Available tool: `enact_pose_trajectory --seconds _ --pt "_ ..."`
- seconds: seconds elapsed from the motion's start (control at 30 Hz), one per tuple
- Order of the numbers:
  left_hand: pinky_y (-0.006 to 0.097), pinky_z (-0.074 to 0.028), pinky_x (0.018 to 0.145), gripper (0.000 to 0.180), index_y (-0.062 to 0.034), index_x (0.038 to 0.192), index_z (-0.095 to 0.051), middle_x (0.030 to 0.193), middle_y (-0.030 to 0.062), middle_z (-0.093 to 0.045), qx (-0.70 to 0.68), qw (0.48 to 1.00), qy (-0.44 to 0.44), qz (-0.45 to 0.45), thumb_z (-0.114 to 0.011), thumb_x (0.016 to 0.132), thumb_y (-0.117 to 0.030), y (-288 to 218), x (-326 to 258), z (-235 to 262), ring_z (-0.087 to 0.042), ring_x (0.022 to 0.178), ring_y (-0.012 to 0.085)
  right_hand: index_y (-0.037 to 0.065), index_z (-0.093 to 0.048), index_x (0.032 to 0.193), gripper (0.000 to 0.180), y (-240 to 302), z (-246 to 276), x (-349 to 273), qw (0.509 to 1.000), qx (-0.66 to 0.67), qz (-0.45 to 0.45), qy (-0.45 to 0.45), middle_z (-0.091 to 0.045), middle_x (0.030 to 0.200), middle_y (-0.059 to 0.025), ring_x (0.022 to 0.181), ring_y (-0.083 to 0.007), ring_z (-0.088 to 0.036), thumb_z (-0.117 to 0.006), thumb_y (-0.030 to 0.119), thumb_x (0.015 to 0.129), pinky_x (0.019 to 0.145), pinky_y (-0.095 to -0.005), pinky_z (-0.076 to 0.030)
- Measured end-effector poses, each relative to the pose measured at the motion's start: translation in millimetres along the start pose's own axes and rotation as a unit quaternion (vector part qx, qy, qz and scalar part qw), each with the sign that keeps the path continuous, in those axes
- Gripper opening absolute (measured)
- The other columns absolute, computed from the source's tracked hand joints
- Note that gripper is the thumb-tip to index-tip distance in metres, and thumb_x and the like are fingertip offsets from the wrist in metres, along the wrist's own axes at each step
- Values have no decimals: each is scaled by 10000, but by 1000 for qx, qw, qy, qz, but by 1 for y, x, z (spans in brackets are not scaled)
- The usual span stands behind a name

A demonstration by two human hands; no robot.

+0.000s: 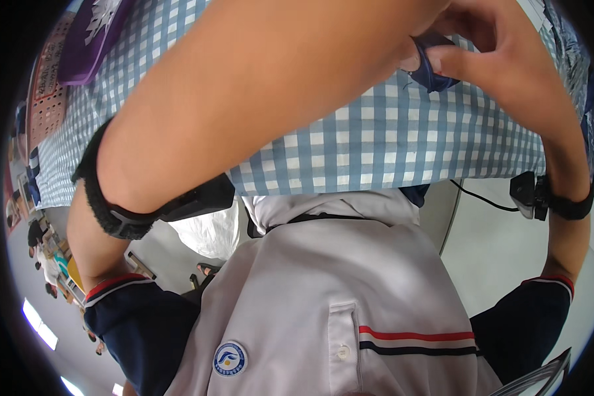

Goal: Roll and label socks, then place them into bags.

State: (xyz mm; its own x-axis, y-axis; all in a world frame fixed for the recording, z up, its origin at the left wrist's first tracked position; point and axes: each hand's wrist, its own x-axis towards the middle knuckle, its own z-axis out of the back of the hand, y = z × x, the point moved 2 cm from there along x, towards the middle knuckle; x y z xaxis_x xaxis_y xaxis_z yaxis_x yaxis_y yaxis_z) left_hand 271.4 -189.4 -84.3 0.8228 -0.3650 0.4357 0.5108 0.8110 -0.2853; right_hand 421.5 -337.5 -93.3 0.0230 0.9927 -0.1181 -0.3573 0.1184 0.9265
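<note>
A small dark blue piece of cloth point(434, 78), slightly shiny and folded, is pinched between my hands above the checked tablecloth point(376, 142). My left forearm crosses the view from the lower left, and it hides most of my left hand point(410, 55); one fingertip presses the cloth's left side. From the right, my right hand point(492, 56) reaches in with its thumb on the cloth's upper part and its other fingers curled. A thin loose thread seems to hang at the cloth's left edge.
At the far left stand a purple tray point(79, 66) with white pieces in it and a pink perforated basket point(48, 109). Crinkled clear plastic point(571, 56) lies along the right edge. A black cable point(482, 200) runs near my right wrist. Below the table hangs a white plastic bag point(211, 231).
</note>
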Motion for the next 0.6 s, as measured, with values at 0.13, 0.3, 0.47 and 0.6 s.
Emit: enact_pose_trajectory --seconds 0.13,0.3,0.47,0.6 --pt "346 -543 591 465 4 1087 -649 794 151 -663 157 984 -10 85 -782 643 -31 -37 -1 0 -665 708 298 -51 -632 1055 243 60 -33 -4 983 -159 -89 -36 -696 1036 -148 949 -257 -676 -696 -39 821 942 -388 -517" --pt "384 -556 664 571 -8 1268 -569 873 156 -702 85 972 3 218 -752 728 6 -56 -4 -21 -700 785 333 -19 -692 1011 296 18 -81 -36 882 -376 145 -246 -661 1127 -134 1026 -296 -627 -706 -79 722 832 -382 -525" --pt "369 -591 810 378 14 1164 -635 1017 146 -728 173 961 -166 135 -691 790 26 -70 -20 -41 -728 931 314 -25 -659 969 184 18 -103 -43 818 -403 227 -343 -617 1045 -114 932 -318 -606 -639 13 791 832 -389 -526" --pt "377 -591 873 441 66 1168 -635 1061 129 -729 33 957 -132 255 -762 749 19 -74 -39 -19 -728 946 288 -18 -694 1069 231 31 -55 -48 917 -228 152 -289 -677 1122 -143 1027 -291 -638 -671 135 898 900 -379 -520"
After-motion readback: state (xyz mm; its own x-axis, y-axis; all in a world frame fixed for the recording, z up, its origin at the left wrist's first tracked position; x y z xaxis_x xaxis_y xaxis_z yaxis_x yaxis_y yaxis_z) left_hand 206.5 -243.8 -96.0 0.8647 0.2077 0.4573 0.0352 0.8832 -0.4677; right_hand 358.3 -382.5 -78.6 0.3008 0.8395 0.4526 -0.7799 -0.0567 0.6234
